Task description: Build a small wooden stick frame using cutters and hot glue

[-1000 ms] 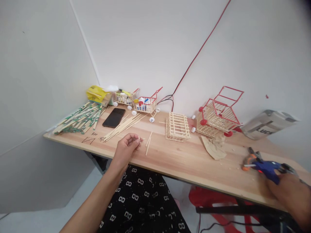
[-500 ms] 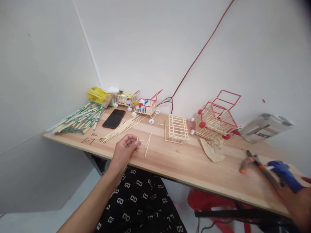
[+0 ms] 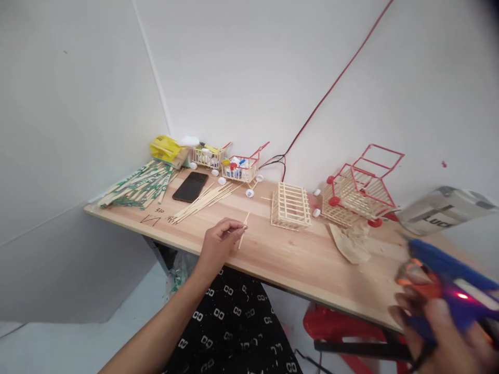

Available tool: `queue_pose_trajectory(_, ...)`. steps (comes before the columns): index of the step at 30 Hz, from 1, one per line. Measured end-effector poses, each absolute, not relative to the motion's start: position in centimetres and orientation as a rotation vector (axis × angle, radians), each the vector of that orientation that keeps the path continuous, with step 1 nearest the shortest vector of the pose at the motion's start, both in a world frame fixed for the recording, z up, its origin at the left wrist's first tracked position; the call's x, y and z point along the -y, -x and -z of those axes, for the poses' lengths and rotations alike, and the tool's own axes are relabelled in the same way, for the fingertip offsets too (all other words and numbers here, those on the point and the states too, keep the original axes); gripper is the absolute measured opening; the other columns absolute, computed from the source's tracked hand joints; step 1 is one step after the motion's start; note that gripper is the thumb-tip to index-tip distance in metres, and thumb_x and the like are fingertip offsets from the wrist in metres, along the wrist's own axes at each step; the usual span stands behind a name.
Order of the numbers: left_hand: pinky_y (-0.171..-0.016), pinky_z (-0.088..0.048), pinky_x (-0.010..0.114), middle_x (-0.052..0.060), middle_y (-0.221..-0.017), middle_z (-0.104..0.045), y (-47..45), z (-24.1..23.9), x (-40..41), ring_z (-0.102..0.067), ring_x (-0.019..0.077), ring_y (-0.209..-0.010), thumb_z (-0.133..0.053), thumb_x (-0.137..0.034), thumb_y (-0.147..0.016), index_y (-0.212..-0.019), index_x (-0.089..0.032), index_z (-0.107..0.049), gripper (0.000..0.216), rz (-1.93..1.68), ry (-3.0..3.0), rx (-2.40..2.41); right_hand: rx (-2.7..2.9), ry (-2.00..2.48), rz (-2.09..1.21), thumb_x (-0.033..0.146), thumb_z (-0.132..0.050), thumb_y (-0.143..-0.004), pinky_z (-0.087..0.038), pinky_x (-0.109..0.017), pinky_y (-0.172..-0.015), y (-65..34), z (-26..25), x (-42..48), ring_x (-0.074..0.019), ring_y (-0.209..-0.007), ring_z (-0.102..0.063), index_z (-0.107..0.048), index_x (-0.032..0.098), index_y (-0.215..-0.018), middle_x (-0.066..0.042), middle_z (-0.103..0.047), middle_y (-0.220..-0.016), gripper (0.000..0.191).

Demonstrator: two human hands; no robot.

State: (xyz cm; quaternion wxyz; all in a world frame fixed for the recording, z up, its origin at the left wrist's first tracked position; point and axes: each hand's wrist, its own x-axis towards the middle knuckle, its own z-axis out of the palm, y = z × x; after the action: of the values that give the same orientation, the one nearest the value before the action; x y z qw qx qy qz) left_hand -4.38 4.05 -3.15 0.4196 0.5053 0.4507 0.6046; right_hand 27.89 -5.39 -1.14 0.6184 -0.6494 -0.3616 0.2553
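Note:
My left hand is closed in a pinch above the middle of the table, holding a thin wooden stick that slants past its fingertips. At the right edge, my right hand wraps round a blue hot glue gun with a small red light on its side. Hand and gun are blurred by motion, and the fingers cover part of the handle. A slatted stick basket rests on the table between the two hands. Loose bare sticks lie fanned out behind my left hand.
A black phone and wrapped sticks lie to the left. Small stick carts stand at the back. A larger red-trimmed cart is at right, beside crumpled brown paper and a "LUCK" bag. A red stool stands below.
My right hand has lifted the glue gun from the table's right end and brought it inward. My left hand has moved right, to where loose sticks lay. The view has shifted slightly.

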Motion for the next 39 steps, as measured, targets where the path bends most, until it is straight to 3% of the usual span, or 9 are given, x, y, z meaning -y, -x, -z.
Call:
queue_pose_trajectory(3,-0.062,-0.043,0.023,0.002,-0.075,-0.064,3.5,3.0,-3.6,-0.054,0.0122,-0.065,-0.069,-0.028,-0.074,-0.080,-0.017,-0.071,0.013,-1.466,-1.187,-1.085,0.770,1.446,-0.805,0.052,-0.069,-0.073,-0.056,-0.032,-0.063,-23.4,0.5,5.4,-0.0243,-0.094,-0.061,-0.063,0.026,-0.102,-0.009,-0.061,-0.114,0.039)
queue_pose_trajectory(8,-0.056,-0.040,0.020,0.000,-0.068,-0.062,1.8,2.7,-2.4,-0.050,0.0076,-0.057,-0.075,-0.026,-0.069,-0.078,-0.015,-0.069,0.015,-1.342,-0.920,-0.896,0.987,1.320,-1.005,0.045,-0.068,-0.077,-0.049,-0.028,-0.053,-19.2,1.2,5.7,-0.0165,-0.064,-0.058,-0.062,0.020,-0.099,-0.008,-0.065,-0.092,0.035)
queue_pose_trajectory(15,-0.057,-0.042,0.020,0.000,-0.064,-0.061,0.7,2.2,-0.8,-0.052,0.0081,-0.056,-0.075,-0.028,-0.070,-0.078,-0.014,-0.069,0.017,-1.234,-0.907,-0.820,1.046,1.385,-1.156,0.056,-0.062,-0.078,-0.032,-0.022,-0.043,-17.2,0.7,7.3,-0.0110,-0.048,-0.042,-0.060,0.018,-0.096,-0.001,-0.055,-0.062,0.042)
queue_pose_trajectory(25,-0.071,-0.046,0.025,0.003,-0.084,-0.062,0.2,2.0,-0.7,-0.058,0.0151,-0.079,-0.071,-0.024,-0.074,-0.075,-0.017,-0.066,0.009,-1.381,-1.272,-0.914,1.097,1.578,-1.122,0.062,-0.061,-0.075,-0.033,-0.021,-0.045,-17.2,-0.2,8.5,-0.0123,-0.052,-0.043,-0.062,0.019,-0.087,0.000,-0.052,-0.058,0.045)
queue_pose_trajectory(32,-0.063,-0.042,0.023,0.000,-0.072,-0.060,-0.2,2.3,-0.7,-0.054,0.0132,-0.069,-0.072,-0.028,-0.072,-0.077,-0.018,-0.063,0.015,-1.336,-1.219,-1.023,1.170,1.618,-1.031,0.062,-0.057,-0.077,-0.033,-0.022,-0.046,-17.2,0.1,8.5,-0.0117,-0.051,-0.041,-0.061,0.019,-0.086,0.000,-0.052,-0.058,0.044)
queue_pose_trajectory(39,-0.064,-0.042,0.023,0.000,-0.072,-0.060,-0.7,2.1,-1.1,-0.054,0.0127,-0.069,-0.072,-0.027,-0.072,-0.075,-0.018,-0.062,0.014,-1.315,-1.220,-1.023,1.257,1.595,-0.939,0.058,-0.055,-0.080,-0.037,-0.024,-0.049,-17.5,0.5,8.3,-0.0133,-0.053,-0.047,-0.062,0.018,-0.085,0.000,-0.055,-0.059,0.041)
